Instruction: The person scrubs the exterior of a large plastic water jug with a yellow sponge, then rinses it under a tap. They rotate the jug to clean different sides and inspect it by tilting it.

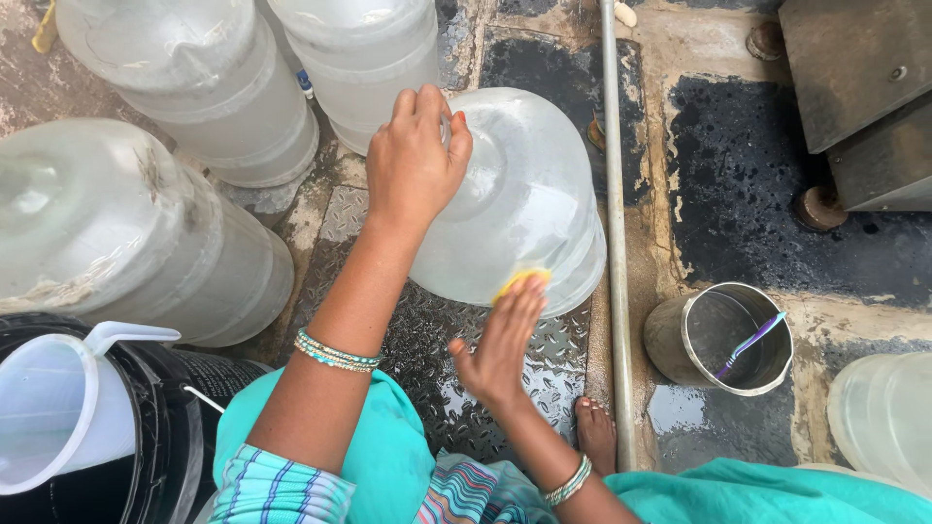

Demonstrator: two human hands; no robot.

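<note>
- Now, in the head view, the left hand (pixel 416 155) lies curled over the upper side of a clear water jug (pixel 529 199) tipped onto its side, fingers wrapped on the plastic and gripping it.
- The right hand (pixel 503 344) presses a small yellow sponge (pixel 519 281) against the jug's lower edge, fingers flat and held together over it.
- The jug rests on a wet metal floor plate (pixel 427 340), between both hands and just ahead of the person's bare toes (pixel 595 432).
- Left of the left hand stand more clear jugs (pixel 146 233), some upright, one large one close by the forearm.
- Below the left forearm, a white plastic pitcher (pixel 49 408) sits in a black bucket (pixel 160 446).
- Right of the right hand, past a thin pipe (pixel 615 243), a steel pot (pixel 723 340) holds a purple toothbrush (pixel 749 342).
</note>
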